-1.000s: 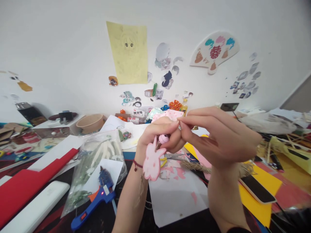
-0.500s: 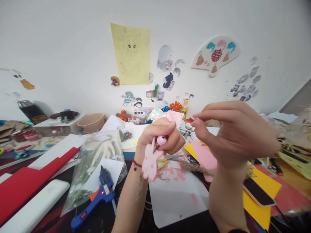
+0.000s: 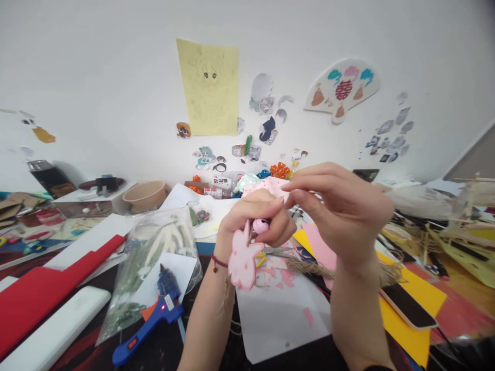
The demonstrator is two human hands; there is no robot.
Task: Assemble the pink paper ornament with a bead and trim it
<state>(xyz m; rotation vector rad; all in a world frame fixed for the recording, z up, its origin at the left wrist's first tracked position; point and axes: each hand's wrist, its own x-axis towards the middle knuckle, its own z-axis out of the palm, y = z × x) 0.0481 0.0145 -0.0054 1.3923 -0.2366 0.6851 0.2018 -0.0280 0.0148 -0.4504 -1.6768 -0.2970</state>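
Note:
My left hand (image 3: 260,207) is closed, thumb over curled fingers, on a charm with a round pink bell (image 3: 260,225). From it hangs a flat pink rabbit-shaped cutout (image 3: 243,261), close in front of my left wrist. My right hand (image 3: 340,208) is raised just right of the left, thumb and forefinger pinched near the left fingertips. What the pinch holds is too fine to make out. Below both hands, scissors (image 3: 279,252) with yellow handles lie partly hidden on pink paper scraps (image 3: 286,278) and a white sheet (image 3: 284,327).
A blue hot glue gun (image 3: 149,327) with a lit red light lies at the left beside a clear plastic bag (image 3: 127,293). Twine (image 3: 309,266) and a phone (image 3: 409,305) are at the right. A wooden bowl (image 3: 145,196) and bottles stand toward the wall.
My right hand has moved left, bringing its pinched fingertips up to my left hand. The left hand and the charm have shifted slightly right.

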